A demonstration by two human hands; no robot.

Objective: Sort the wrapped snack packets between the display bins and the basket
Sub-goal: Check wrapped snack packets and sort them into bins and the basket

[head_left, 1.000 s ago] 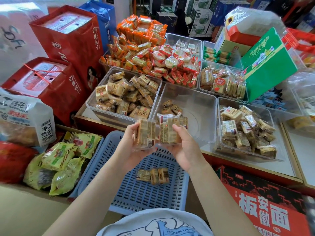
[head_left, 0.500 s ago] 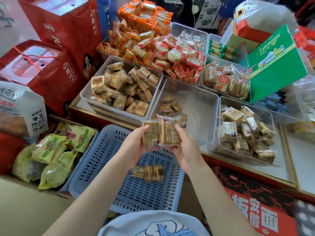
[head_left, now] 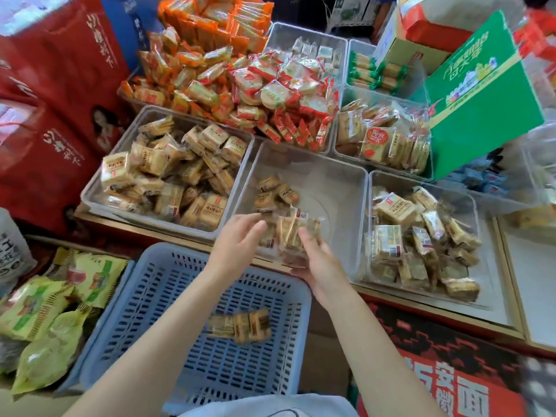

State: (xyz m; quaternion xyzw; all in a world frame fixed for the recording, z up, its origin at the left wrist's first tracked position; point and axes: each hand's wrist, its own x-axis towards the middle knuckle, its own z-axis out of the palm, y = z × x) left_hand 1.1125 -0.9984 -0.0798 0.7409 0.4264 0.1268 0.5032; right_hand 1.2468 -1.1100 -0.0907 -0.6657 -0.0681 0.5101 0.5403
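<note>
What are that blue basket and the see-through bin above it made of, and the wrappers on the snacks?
The blue basket looks like moulded plastic, matte, with rows of slots. The see-through bin seems rigid clear plastic, glossy, its rim catching light. The snack packets held in both hands appear wrapped in thin clear film, shiny and crinkled.

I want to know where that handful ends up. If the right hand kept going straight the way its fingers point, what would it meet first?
Probably the few loose packets in the nearly empty middle bin; the right hand already carries a packet bundle over the bin's near edge, though depth is unclear.
</note>
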